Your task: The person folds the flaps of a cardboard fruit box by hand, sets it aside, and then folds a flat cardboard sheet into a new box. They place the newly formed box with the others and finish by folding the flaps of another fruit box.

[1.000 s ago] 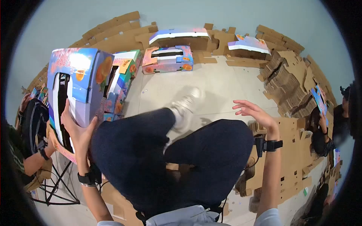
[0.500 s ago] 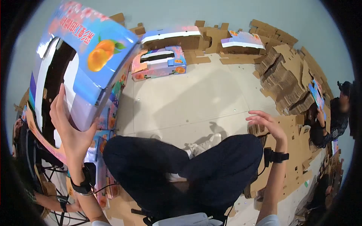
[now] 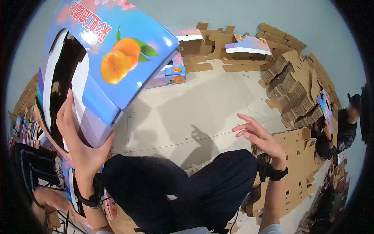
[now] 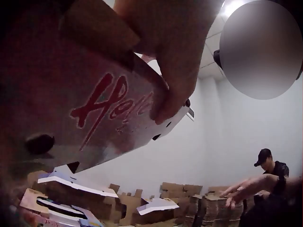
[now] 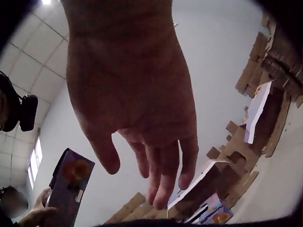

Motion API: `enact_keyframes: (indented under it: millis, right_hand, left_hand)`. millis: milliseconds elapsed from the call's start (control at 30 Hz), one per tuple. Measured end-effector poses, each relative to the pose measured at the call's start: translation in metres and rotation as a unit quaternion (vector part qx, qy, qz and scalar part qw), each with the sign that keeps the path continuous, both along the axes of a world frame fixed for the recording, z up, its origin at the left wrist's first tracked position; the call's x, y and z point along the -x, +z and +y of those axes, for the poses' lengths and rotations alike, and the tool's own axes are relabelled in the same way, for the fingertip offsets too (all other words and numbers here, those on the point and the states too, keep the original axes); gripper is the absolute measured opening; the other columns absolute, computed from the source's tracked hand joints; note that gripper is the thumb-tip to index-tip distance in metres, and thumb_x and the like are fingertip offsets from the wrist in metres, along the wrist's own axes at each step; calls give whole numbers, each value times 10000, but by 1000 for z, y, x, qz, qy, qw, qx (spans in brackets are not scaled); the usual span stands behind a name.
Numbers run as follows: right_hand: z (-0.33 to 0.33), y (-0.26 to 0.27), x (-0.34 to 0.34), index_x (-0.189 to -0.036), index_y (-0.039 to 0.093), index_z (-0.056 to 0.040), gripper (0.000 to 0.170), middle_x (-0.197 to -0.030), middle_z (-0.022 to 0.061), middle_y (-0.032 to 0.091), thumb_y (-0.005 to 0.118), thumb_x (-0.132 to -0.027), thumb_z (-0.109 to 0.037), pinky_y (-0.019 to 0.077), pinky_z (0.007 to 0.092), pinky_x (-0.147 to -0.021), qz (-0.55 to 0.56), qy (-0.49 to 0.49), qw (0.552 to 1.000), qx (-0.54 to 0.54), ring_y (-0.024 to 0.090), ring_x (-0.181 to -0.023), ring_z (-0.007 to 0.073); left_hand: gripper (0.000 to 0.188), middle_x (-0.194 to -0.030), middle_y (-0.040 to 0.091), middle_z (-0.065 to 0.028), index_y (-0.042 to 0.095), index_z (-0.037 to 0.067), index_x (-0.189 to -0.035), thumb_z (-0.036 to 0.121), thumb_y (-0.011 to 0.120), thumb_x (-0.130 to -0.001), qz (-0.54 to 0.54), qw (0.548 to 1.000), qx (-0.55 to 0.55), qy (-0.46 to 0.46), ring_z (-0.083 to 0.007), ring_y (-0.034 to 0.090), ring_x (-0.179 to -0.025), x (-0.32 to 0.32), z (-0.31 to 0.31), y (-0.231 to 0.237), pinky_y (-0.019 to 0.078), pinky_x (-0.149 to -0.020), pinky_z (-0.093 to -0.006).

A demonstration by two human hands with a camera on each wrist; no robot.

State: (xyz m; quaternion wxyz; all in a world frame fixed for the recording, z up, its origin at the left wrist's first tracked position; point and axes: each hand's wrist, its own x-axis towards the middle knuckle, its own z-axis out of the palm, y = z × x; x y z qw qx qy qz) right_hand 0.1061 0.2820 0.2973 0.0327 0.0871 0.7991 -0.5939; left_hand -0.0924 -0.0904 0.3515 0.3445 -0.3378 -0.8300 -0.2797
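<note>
In the head view a blue and pink fruit-printed box is held up at the upper left, tilted, a long dark opening in its side. The left hand grips its lower edge, thumb on one side and fingers along the opening. The left wrist view shows that hand against a panel with red lettering. Over the floor to the right, the right hand hangs in the air with fingers loosely extended, touching nothing. It fills the middle of the right wrist view, palm visible and fingers apart.
Another printed box stands on the floor ahead, partly covered by the held one. Flattened cardboard lines the wall, with a printed piece on it. Cardboard stacks lie at the right, near a person in a cap. Someone's arm shows lower left.
The held box has risen and moved right, looking larger and now covering part of the floor box. The left hand moved with it. The right hand stays raised, slightly lower than at first.
</note>
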Motion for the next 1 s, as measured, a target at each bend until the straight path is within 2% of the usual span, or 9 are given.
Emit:
enact_keyframes:
  millis: [267, 367, 433, 500, 600, 733, 800, 900, 1000]
  right_hand:
    - [-1, -18, -2, -1316, 486, -50, 383, -1184, 94, 589, 525, -947, -144, 416, 319, -934, 15, 44, 999, 6, 559, -1020, 168]
    - [-13, -22, 11, -1165, 585, -27, 252, -1117, 89, 598, 517, -935, -106, 439, 293, -864, 103, -60, 990, -77, 572, -942, 156]
    - [-20, -42, 25, -1003, 617, -15, 150, -1025, 72, 590, 504, -924, -72, 441, 261, -777, 294, -305, 901, -98, 566, -846, 142]
    - [-27, -49, 41, -951, 602, -25, 98, -974, 57, 558, 527, -902, -66, 431, 249, -728, 294, -323, 895, -92, 542, -831, 130]
    - [-34, -68, 67, -982, 608, -60, 158, -991, 80, 533, 608, -824, -71, 463, 289, -730, 210, -287, 898, -259, 555, -892, 198]
    - [-21, -110, 90, -1011, 614, -78, 201, -1035, 90, 553, 614, -811, -99, 482, 335, -761, 79, -249, 912, -317, 574, -941, 249]
    - [-18, -135, 98, -1047, 620, -92, 267, -1100, 87, 568, 637, -787, -149, 482, 367, -815, -22, -122, 926, -356, 568, -1027, 268]
    - [-26, -171, 125, -1132, 585, -96, 356, -1148, 126, 569, 643, -786, -157, 446, 396, -892, 8, 74, 944, -320, 518, -1124, 298]
    - [-38, -208, 156, -1198, 547, -113, 456, -1222, 138, 526, 670, -761, -152, 398, 409, -969, 24, 174, 944, -280, 486, -1160, 319]
  left_hand:
    - [966, -1233, 457, -186, 363, 49, -1397, 91, 775, -524, 4, 997, 72, 8, -355, 426, -1144, -10, 25, 0, 315, -980, -421]
    - [965, -1161, 459, -203, 381, 55, -1391, 76, 761, -504, -45, 990, 123, -43, -387, 437, -1088, -13, 38, -15, 331, -939, -446]
    - [957, -1171, 456, -205, 386, 65, -1392, 73, 758, -511, -138, 964, 188, -130, -390, 441, -1087, -13, 57, -45, 339, -937, -456]
    - [948, -1173, 457, -200, 382, 62, -1395, 98, 762, -527, -167, 937, 231, -204, -386, 448, -1080, -10, 80, -71, 350, -929, -447]
    - [962, -1188, 449, -200, 351, 51, -1407, 129, 767, -543, -146, 918, 185, -319, -373, 450, -1085, 3, 108, -122, 351, -935, -438]
    - [997, -1223, 441, -204, 311, 47, -1420, 159, 777, -546, -239, 887, 204, -338, -355, 442, -1112, 17, 126, -203, 342, -951, -448]
    - [991, -1226, 441, -204, 317, 49, -1416, 161, 780, -546, -269, 878, 206, -338, -359, 441, -1114, 20, 128, -231, 341, -954, -443]
    - [982, -1236, 438, -202, 323, 53, -1410, 157, 783, -548, -302, 863, 238, -327, -366, 436, -1128, 26, 124, -260, 332, -968, -441]
    - [996, -1263, 423, -194, 302, 82, -1423, 166, 792, -560, -310, 865, 274, -285, -364, 407, -1185, 41, 115, -285, 303, -1009, -465]
